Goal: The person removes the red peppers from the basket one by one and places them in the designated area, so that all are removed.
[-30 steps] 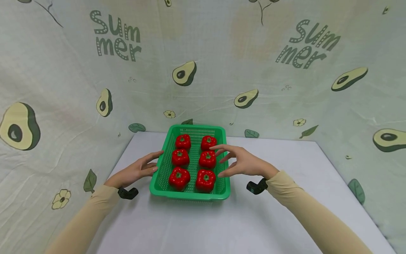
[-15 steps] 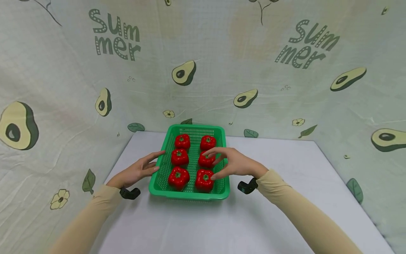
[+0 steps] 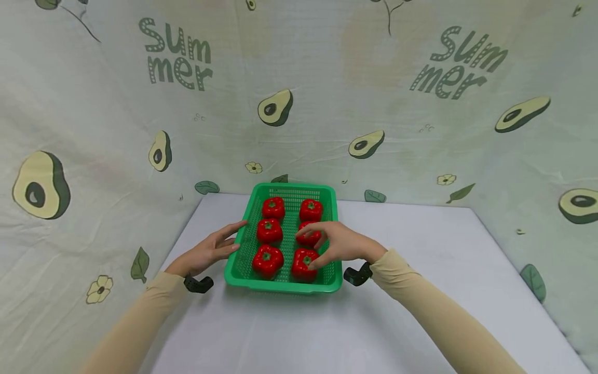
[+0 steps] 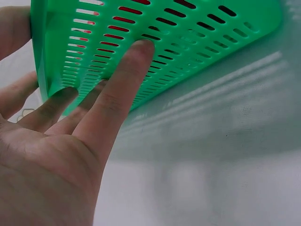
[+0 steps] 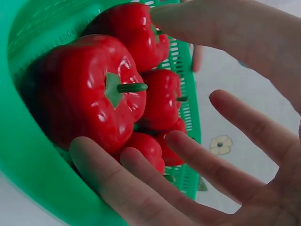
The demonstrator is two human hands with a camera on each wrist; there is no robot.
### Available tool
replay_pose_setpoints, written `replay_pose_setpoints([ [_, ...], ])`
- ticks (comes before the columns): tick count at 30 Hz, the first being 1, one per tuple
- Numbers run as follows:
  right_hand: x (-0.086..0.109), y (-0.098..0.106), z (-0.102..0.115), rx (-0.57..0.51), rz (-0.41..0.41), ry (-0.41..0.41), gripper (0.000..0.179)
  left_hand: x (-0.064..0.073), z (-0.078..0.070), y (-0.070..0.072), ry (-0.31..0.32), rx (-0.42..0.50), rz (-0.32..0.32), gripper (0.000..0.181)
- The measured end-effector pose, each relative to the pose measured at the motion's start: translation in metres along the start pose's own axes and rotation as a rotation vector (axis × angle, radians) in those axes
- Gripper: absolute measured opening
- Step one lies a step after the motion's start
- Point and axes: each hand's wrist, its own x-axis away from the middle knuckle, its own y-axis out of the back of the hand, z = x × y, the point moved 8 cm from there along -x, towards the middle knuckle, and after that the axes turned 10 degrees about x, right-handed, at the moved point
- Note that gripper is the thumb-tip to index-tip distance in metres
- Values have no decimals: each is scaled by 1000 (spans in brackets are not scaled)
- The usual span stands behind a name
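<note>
A green plastic basket (image 3: 280, 286) stands on the table with several red bell peppers in two columns. My left hand (image 3: 205, 253) rests against its left side, fingers fairly straight. In the left wrist view one fingertip (image 4: 145, 47) touches the slotted wall. My right hand (image 3: 341, 241) hovers over the right column, its fingers spread and slightly bent. Beneath its thumb is the front right bell pepper (image 3: 304, 266); its other fingers partly cover the middle right bell pepper (image 3: 306, 240). In the right wrist view the nearest bell pepper (image 5: 89, 89) lies between thumb and fingers; contact is unclear.
The white table (image 3: 402, 244) extends on both sides of the basket and in front of it. Behind and beside it hangs a cloth (image 3: 317, 104) printed with avocados, leaves and lettering. The basket's back rim (image 3: 294, 185) is near the cloth.
My right hand has moved left, from the basket's right edge to over the right column of bell peppers. The left hand stays at the left rim. The bell peppers keep their places.
</note>
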Motion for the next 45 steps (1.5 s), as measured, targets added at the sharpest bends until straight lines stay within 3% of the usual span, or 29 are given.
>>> replay_pose_setpoints([
  [13,-7,-14,-2,41,20,26,63,-1,1,-2,-25,-7,-7,69],
  [22,-10,-27,-7,73,64,-23,61,1,5,-5,-6,14,6,70],
  [35,-13,-27,-7,141,58,-43,60,-2,-2,-3,-24,-8,-9,69],
  [45,-14,-29,-8,144,57,-41,59,0,1,-3,3,12,-19,70],
])
